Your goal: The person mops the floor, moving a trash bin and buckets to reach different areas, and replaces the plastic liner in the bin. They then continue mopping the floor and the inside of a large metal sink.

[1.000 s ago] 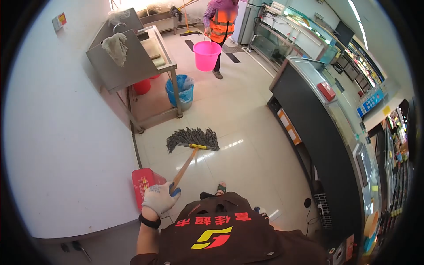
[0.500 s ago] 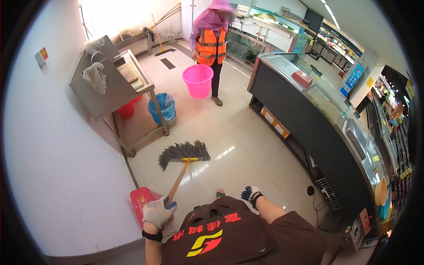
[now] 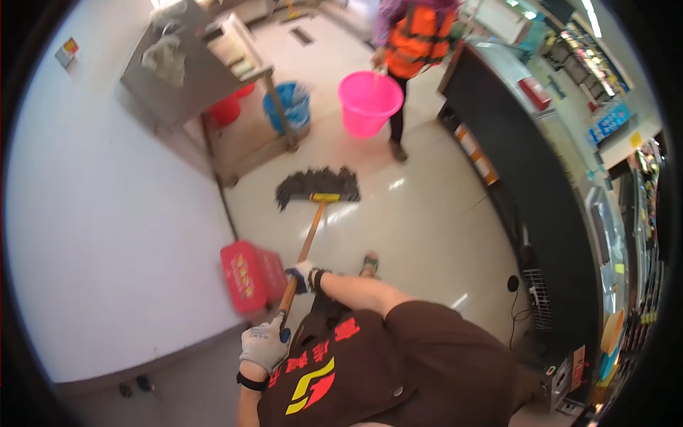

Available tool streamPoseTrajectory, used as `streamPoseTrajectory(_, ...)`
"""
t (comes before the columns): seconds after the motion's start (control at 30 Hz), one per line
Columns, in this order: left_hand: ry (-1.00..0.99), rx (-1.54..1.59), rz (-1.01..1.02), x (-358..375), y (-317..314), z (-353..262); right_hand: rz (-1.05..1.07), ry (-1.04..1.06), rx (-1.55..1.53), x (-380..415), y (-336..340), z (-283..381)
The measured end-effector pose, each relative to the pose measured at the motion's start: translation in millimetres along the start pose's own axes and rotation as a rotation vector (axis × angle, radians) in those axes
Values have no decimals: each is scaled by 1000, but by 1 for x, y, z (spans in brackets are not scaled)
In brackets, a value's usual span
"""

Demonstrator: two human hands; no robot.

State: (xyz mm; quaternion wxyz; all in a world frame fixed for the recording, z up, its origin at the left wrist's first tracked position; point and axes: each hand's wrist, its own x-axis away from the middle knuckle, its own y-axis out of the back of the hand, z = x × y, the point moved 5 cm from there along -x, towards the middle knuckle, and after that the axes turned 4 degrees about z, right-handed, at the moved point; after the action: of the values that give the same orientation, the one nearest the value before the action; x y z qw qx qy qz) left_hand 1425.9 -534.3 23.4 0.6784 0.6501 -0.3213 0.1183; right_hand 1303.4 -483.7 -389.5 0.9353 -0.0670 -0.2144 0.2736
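Observation:
A mop slants away from me, its grey string head lying on the shiny tiled floor and a yellow clamp at the joint. My left hand, in a white and blue work glove, is closed around the upper end of the wooden handle. Farther down the handle, my right hand, gloved alike, is wrapped round the wood, with my forearm crossing in front of my body. Left of the handle, close to both hands, stands a red box-like container with yellow markings.
Ahead, a person in an orange vest carries a pink bucket. A steel sink stand lines the left wall, with a blue bin beside it. A long dark counter runs along the right. A cable lies near its base.
My right hand has come across from the right and taken hold of the mop handle. The view has shifted. The person with the pink bucket appears farther right.

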Motion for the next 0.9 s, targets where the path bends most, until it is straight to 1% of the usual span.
streamPoseTrajectory(0.03,34,18,-15,18,3,2,-38,-335,-296,21,-18,20)
streamPoseTrajectory(0.07,65,38,-42,32,7,4,-186,-656,-604,53,-38,52)
streamPoseTrajectory(0.1,75,46,-84,47,3,13,-153,-683,-608,68,-58,64)
streamPoseTrajectory(0.17,114,88,-83,79,-4,36,-8,-716,-630,76,-86,79)
streamPoseTrajectory(0.2,118,124,-101,87,-2,43,-54,-831,-760,83,-105,77)
streamPoseTrajectory(0.23,237,188,25,95,10,48,-49,-868,-835,82,-125,69)
streamPoseTrajectory(0.27,243,189,34,97,7,56,-48,-908,-910,83,-140,63)
streamPoseTrajectory(0.33,128,359,-178,105,11,73,-34,-1022,-996,88,-158,54)
streamPoseTrajectory(0.37,185,473,-164,103,11,79,-9,-835,-912,82,-157,56)
streamPoseTrajectory(0.4,191,477,-161,102,8,82,-5,-842,-909,81,-156,54)
streamPoseTrajectory(0.47,242,711,-185,100,-7,92,-65,-812,-855,77,-151,51)
streamPoseTrajectory(0.5,244,705,-181,94,-13,92,-90,-791,-905,74,-147,47)
streamPoseTrajectory(0.53,169,640,-212,86,-13,87,-153,-828,-956,78,-136,57)
streamPoseTrajectory(0.57,90,571,-240,78,-11,82,-108,-671,-812,54,-123,30)
streamPoseTrajectory(0.6,83,558,-233,65,-6,77,-71,-513,-666,31,-110,1)
streamPoseTrajectory(0.67,58,449,-194,24,8,59,-242,-540,-571,27,-60,26)
streamPoseTrajectory(0.73,6,396,-191,-22,13,44,-342,-400,-449,8,-5,32)
streamPoseTrajectory(0.77,-37,344,-192,-47,16,33,-422,-443,-630,14,23,49)
streamPoseTrajectory(0.8,-32,339,-185,-72,18,24,-502,-479,-814,22,45,68)
streamPoseTrajectory(0.83,-26,333,-180,-99,20,11,-585,-469,-930,37,63,100)
streamPoseTrajectory(0.87,-24,316,-177,-128,20,-3,-555,-479,-763,24,83,95)
streamPoseTrajectory(0.9,-20,300,-177,-157,21,-20,-566,-468,-766,17,104,89)
